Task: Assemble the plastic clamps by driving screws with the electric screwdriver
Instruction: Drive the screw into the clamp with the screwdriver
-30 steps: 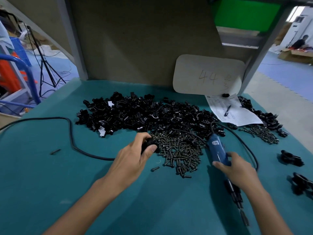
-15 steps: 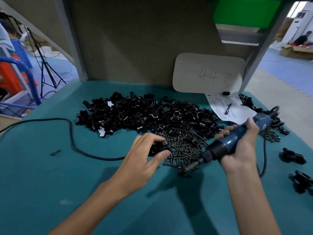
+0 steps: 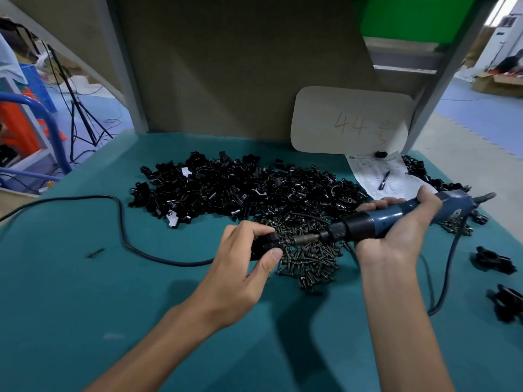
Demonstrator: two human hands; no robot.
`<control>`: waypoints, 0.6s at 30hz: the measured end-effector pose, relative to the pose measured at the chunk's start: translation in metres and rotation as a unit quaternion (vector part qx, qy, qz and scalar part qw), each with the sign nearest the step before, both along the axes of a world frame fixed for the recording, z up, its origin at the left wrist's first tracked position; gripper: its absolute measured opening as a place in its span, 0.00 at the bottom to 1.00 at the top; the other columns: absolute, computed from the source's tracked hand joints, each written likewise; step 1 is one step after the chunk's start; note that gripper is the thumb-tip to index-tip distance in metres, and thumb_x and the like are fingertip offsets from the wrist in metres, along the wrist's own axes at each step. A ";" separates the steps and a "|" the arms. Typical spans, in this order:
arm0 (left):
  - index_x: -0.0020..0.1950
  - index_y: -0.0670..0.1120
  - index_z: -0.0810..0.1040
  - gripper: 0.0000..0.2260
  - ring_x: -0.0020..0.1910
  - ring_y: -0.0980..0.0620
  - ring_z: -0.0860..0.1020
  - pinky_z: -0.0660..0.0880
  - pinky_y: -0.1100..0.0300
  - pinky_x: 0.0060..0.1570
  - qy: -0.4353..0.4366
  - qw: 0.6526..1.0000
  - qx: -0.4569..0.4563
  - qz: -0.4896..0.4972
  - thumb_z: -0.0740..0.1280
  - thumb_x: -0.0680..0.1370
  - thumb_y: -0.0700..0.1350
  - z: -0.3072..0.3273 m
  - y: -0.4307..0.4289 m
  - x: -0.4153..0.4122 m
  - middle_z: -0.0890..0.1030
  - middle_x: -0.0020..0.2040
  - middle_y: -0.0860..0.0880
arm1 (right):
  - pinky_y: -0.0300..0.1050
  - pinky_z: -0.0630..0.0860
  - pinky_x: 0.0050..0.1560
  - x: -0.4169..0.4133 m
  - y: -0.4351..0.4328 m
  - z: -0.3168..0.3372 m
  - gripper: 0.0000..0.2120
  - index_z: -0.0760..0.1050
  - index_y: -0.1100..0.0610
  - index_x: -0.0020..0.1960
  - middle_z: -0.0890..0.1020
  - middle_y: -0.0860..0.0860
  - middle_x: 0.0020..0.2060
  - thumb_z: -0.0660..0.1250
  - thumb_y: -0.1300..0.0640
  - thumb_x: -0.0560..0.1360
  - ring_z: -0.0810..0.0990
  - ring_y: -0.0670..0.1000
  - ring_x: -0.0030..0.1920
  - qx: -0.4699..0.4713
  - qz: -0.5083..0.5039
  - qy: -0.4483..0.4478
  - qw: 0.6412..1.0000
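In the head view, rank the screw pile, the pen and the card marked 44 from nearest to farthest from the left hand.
1. The screw pile, right beside the left hand, on its right.
2. The pen, back right on the paper sheet.
3. The card marked 44, leaning at the back, beyond the pen.

The left forearm is extending in from 7 o'clock, the left hand (image 3: pixel 240 258) pinching a black clamp (image 3: pixel 261 247) between thumb and, seemingly, curled fingers. The right forearm is extending from 5 o'clock, the right hand (image 3: pixel 396 236) wrapping palm-up round the screwdriver (image 3: pixel 376 222).
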State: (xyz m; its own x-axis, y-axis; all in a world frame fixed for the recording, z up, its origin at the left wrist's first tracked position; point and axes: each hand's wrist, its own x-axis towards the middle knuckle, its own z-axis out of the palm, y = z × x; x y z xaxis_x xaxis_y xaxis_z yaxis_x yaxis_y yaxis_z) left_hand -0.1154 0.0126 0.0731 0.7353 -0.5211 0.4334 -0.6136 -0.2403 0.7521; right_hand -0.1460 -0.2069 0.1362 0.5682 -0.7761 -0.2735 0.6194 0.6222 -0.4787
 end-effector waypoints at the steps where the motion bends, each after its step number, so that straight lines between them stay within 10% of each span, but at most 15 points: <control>1: 0.61 0.56 0.70 0.12 0.58 0.57 0.70 0.64 0.73 0.56 -0.002 1.000 -0.001 0.000 0.60 0.80 0.59 0.000 0.000 0.000 0.71 0.53 0.69 | 0.40 0.77 0.33 0.000 0.001 0.000 0.16 0.69 0.55 0.45 0.75 0.48 0.29 0.74 0.47 0.74 0.75 0.48 0.27 -0.001 -0.001 0.001 1.000; 18: 0.60 0.57 0.68 0.10 0.58 0.59 0.68 0.63 0.73 0.55 -0.005 0.997 0.072 -0.007 0.59 0.82 0.59 0.005 0.005 0.001 0.69 0.54 0.72 | 0.39 0.75 0.34 0.002 0.011 -0.004 0.15 0.70 0.55 0.41 0.75 0.48 0.31 0.72 0.47 0.75 0.74 0.48 0.29 -0.037 -0.005 -0.049 0.998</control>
